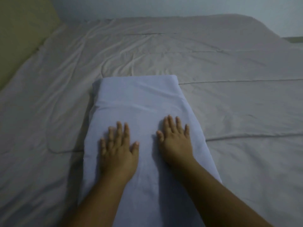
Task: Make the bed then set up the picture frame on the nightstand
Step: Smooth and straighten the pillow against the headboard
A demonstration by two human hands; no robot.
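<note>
A folded pale blue sheet lies lengthwise on the bed, which is covered by a wrinkled off-white quilt. My left hand lies flat on the left half of the folded sheet, fingers straight and spread. On its right half my right hand presses down flat, fingers straight too. Neither hand holds anything. No picture frame or nightstand is in view.
A yellowish wall borders the bed on the left, and a pale wall runs behind its far edge. The quilt is creased at the upper left and smoother at the right. The room is dim.
</note>
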